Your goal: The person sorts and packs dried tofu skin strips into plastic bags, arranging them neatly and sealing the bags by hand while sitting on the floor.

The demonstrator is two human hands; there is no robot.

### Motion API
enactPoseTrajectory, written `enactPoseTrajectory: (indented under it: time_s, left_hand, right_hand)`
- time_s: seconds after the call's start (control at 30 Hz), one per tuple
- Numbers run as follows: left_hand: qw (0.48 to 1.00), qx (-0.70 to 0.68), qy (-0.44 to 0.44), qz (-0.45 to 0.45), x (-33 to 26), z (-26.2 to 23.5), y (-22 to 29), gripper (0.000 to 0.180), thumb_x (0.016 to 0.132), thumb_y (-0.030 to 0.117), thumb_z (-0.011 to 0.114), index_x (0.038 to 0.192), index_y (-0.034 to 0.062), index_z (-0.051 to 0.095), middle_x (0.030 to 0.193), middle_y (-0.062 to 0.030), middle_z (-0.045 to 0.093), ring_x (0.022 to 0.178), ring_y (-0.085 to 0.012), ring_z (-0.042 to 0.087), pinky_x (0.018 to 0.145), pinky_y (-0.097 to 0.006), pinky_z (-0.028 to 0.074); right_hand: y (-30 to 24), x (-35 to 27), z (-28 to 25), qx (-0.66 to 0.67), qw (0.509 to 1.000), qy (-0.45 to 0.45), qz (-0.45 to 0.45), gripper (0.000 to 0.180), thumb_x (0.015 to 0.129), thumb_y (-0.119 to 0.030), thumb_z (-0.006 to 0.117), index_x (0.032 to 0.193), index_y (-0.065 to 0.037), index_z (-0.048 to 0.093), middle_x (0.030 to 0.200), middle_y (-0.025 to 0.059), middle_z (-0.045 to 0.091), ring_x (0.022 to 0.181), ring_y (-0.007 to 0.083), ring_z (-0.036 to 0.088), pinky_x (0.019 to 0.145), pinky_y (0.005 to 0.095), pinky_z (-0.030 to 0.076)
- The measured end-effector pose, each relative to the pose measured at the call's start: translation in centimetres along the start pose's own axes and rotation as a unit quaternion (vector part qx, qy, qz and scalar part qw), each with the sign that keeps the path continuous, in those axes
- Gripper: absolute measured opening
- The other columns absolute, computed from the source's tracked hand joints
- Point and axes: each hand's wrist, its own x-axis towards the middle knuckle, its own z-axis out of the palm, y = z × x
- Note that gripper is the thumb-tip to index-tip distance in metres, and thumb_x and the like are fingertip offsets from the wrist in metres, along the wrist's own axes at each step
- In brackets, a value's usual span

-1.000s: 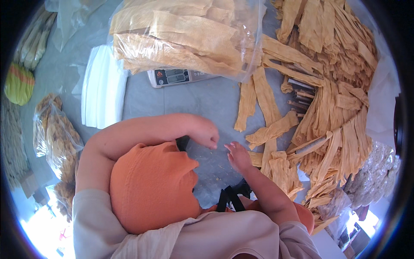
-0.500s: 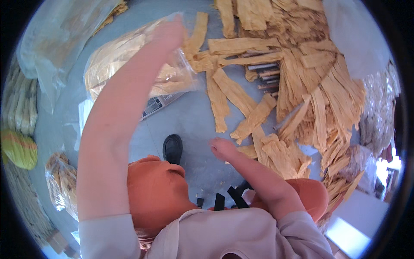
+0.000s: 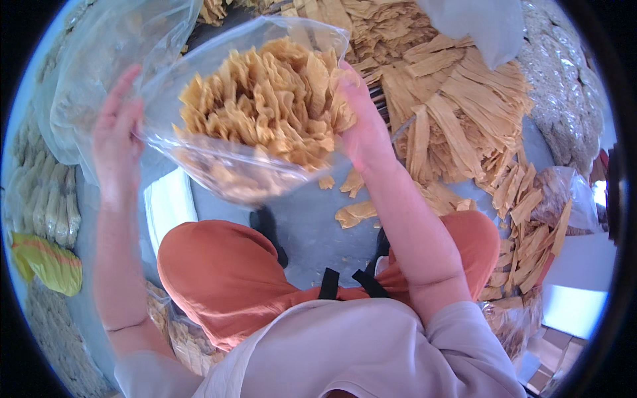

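A clear plastic bag is raised in front of me, its mouth wide and facing me. Wavy tan dried strips, standing on edge and tightly packed, fill it. My right hand is closed on the bag's right side, thumb near the rim. At the left, my left hand pinches the edge of the bag's mouth, its index finger pointing up. The bag's underside is blurred.
A heap of long flat tan strips lies at the right, with loose pieces on the grey floor. Large plastic sheeting is at far left, above a yellow sack. A white panel lies by my left knee.
The bag, lying on its side before, is now lifted and turned with its mouth toward me. My right hand has risen from near the floor to the bag; my left has moved left.
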Motion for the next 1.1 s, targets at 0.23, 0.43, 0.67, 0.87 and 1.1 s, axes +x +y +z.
enactPoseTrajectory:
  time_s: [0.23, 0.43, 0.67, 0.87, 1.1]
  left_hand:
    - [0.942, 0.055, -0.235, -0.231, -8.9, 3.7, -10.4, 0.05, 0.087, 0.005, 0.055, 0.136, 0.0121, 0.05, 0.064, 0.0054, 0.053, 0.052, -0.0037, 0.047, 0.046, -0.02, 0.035]
    - [0.967, 0.078, -0.114, -0.214, -10.6, -0.3, -11.3, 0.048, 0.088, 0.007, 0.053, 0.136, 0.0094, 0.05, 0.064, 0.002, 0.054, 0.051, -0.0064, 0.049, 0.045, -0.022, 0.037]
    - [0.911, 0.321, -0.167, -0.199, -6.3, -6.2, -14.3, 0.049, 0.079, 0.009, 0.049, 0.127, 0.0036, 0.056, 0.069, -0.0083, 0.064, 0.057, -0.0142, 0.06, 0.053, -0.029, 0.046]
    - [0.897, 0.376, -0.202, -0.114, -7.7, -4.9, -11.8, 0.043, 0.083, 0.008, 0.046, 0.125, 0.0038, 0.057, 0.071, -0.0101, 0.064, 0.06, -0.0169, 0.062, 0.058, -0.033, 0.049]
    - [0.916, 0.326, -0.184, -0.145, -9.0, -4.1, -12.2, 0.031, 0.091, 0.016, 0.05, 0.118, 0.0061, 0.062, 0.071, -0.01, 0.063, 0.058, -0.016, 0.06, 0.059, -0.033, 0.049]
  right_hand:
    - [6.8, -8.5, -6.8, -0.324, 0.936, 0.059, 0.123, 0.06, 0.089, -0.037, 0.064, 0.138, -0.011, 0.041, 0.126, 0.0152, 0.053, 0.114, 0.0234, 0.052, 0.098, 0.0344, 0.042]
    - [3.3, -10.3, -3.9, -0.18, 0.97, 0.068, 0.15, 0.067, 0.089, -0.049, 0.06, 0.138, -0.008, 0.041, 0.122, 0.0168, 0.056, 0.109, 0.0231, 0.054, 0.096, 0.0369, 0.043]
    - [8.3, -10.4, 1.9, -0.652, 0.758, -0.02, -0.012, 0.056, 0.093, -0.045, 0.05, 0.131, -0.004, 0.045, 0.13, 0.0252, 0.047, 0.122, 0.0386, 0.046, 0.102, 0.0447, 0.039]
    - [7.3, -10.6, -4.0, -0.608, 0.79, -0.081, 0.019, 0.068, 0.087, -0.049, 0.058, 0.135, -0.004, 0.041, 0.129, 0.026, 0.048, 0.109, 0.0321, 0.059, 0.091, 0.0423, 0.048]
    - [3.6, -15.5, -6.6, -0.474, 0.834, -0.102, 0.262, 0.067, 0.083, -0.038, 0.07, 0.128, 0.005, 0.044, 0.081, 0.0157, 0.066, 0.055, 0.0203, 0.065, 0.049, 0.0296, 0.055]
